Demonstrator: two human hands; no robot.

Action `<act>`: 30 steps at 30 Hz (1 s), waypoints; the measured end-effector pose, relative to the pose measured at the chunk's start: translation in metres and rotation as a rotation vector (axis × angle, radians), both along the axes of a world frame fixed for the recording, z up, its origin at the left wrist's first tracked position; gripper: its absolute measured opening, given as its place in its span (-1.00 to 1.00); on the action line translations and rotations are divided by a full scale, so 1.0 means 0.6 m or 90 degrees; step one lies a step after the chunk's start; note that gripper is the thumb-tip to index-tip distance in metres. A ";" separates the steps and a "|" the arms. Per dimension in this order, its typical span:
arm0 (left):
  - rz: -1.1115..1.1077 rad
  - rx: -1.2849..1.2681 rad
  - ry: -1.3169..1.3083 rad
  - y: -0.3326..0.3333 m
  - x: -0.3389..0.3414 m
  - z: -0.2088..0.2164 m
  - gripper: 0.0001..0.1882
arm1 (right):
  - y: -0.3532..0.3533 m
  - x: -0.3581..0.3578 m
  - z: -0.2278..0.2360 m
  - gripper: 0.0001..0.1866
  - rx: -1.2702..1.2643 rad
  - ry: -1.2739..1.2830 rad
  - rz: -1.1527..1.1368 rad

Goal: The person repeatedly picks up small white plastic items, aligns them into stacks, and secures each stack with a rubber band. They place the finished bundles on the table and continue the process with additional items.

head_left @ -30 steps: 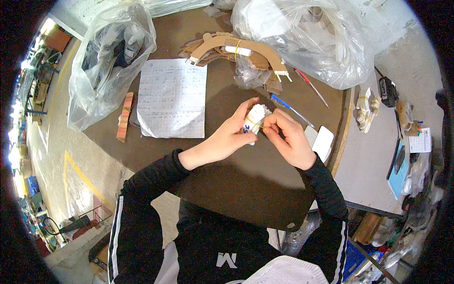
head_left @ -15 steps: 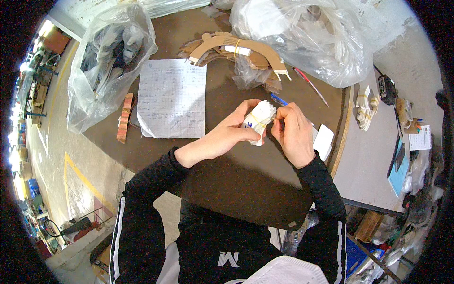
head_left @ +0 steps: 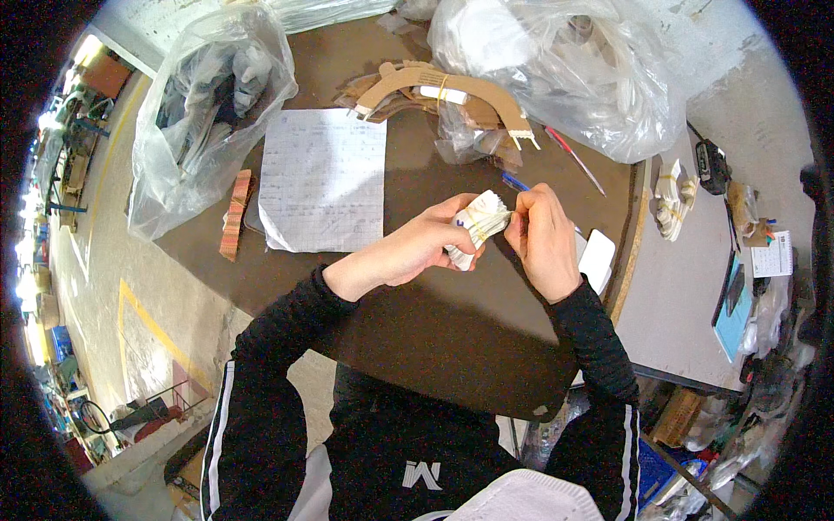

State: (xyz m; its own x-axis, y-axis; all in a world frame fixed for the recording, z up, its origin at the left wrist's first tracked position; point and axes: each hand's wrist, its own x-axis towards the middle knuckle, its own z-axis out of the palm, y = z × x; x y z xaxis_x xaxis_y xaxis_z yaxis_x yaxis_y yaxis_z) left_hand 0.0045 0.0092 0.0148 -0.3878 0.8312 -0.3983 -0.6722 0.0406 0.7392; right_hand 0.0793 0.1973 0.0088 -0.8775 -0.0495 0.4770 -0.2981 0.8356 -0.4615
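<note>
My left hand [head_left: 426,247] is wrapped round a bundle of white slips, perhaps labels [head_left: 479,217], with a yellowish elastic band round its middle. The slips fan out a little at the upper end. Thumb and fingers of my right hand [head_left: 546,241] are pinched together at the bundle's right edge. Whether they grip a slip or the band is hidden. Just beyond the right hand lies a blue pen [head_left: 514,181], partly covered by it. A white rounded card-like piece [head_left: 596,262] rests beside my right wrist.
Handwritten squared paper [head_left: 323,182] lies on the brown table [head_left: 434,347]. Clear plastic bags stand at the back left [head_left: 217,113] and back right [head_left: 625,104]. Between them are curved cardboard pieces [head_left: 486,91]. A red pen [head_left: 575,160], striped strip [head_left: 235,217] and another white bundle [head_left: 671,201] lie around.
The bundle has tilted in my left hand, and its slips look more fanned out. My right hand stays pinched at its edge. The whole view has shifted slightly.
</note>
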 end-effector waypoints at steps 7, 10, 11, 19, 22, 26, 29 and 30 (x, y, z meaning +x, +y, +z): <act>-0.049 -0.093 0.160 0.006 0.010 0.000 -0.29 | -0.003 -0.004 -0.014 -0.65 -0.046 -0.034 -0.022; -0.066 -0.086 0.238 0.009 0.009 -0.008 -0.32 | -0.005 -0.007 -0.014 -0.71 -0.105 -0.068 -0.055; -0.061 -0.064 0.252 0.011 0.008 -0.014 -0.33 | -0.005 -0.006 -0.006 -0.74 -0.140 -0.104 -0.076; 0.072 0.153 -0.121 0.011 -0.010 -0.024 -0.37 | 0.020 -0.010 -0.014 -0.92 -0.295 -0.197 -0.065; 0.030 0.388 -0.426 -0.002 -0.037 -0.054 -0.49 | 0.013 -0.009 -0.001 -0.85 -0.225 -0.129 0.039; 0.036 0.305 -0.340 -0.004 -0.038 -0.054 -0.49 | 0.005 0.001 0.018 -0.79 -0.130 -0.107 0.159; 0.091 0.186 -0.200 0.002 -0.023 -0.032 -0.45 | -0.002 0.007 0.018 -0.82 -0.170 -0.068 0.125; 0.089 0.187 -0.190 0.003 -0.022 -0.032 -0.43 | -0.005 0.008 0.021 -0.82 -0.177 -0.070 0.094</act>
